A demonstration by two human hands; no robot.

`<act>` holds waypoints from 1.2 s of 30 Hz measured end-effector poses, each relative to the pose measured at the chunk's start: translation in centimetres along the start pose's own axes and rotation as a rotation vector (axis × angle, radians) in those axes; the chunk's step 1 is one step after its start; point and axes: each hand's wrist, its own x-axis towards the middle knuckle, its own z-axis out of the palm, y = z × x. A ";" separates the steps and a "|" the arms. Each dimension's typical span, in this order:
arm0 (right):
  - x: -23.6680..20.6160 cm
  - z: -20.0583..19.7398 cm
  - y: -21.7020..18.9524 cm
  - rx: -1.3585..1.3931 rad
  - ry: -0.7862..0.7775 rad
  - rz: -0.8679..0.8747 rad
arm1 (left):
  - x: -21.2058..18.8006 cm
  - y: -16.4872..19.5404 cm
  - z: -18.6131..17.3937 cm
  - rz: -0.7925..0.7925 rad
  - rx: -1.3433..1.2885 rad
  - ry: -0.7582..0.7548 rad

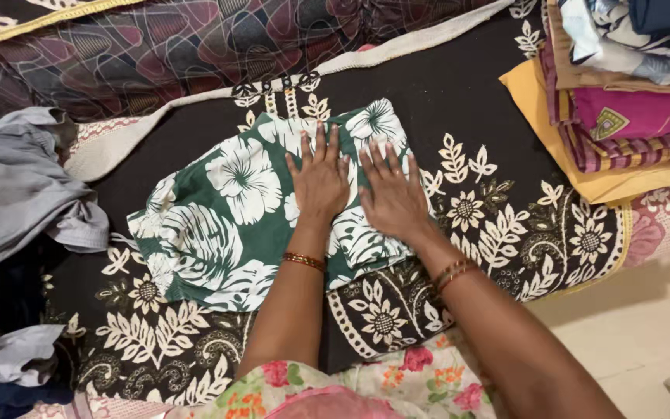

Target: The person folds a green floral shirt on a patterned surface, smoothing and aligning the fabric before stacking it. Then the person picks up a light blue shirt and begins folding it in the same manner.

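Note:
A green garment (219, 213) with large white flowers and leaves lies folded flat on a dark bedspread (443, 101) printed with cream flowers. My left hand (319, 178) rests flat on the garment's right half, fingers together and pointing away from me. My right hand (391, 194) lies flat beside it on the garment's right edge, fingers slightly spread. Both wrists wear thin bangles. Neither hand holds anything.
A stack of folded clothes (630, 93) in yellow, magenta, stripes and blue sits at the upper right. A heap of loose grey and blue clothes (17, 194) lies at the left. A dark patterned cushion (157, 46) runs along the back. Pale floor (637, 341) shows at the lower right.

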 end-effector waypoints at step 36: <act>-7.0 0.3 -1.8 -0.056 -0.040 -0.064 | -2.6 3.3 -2.2 -0.007 0.242 -0.192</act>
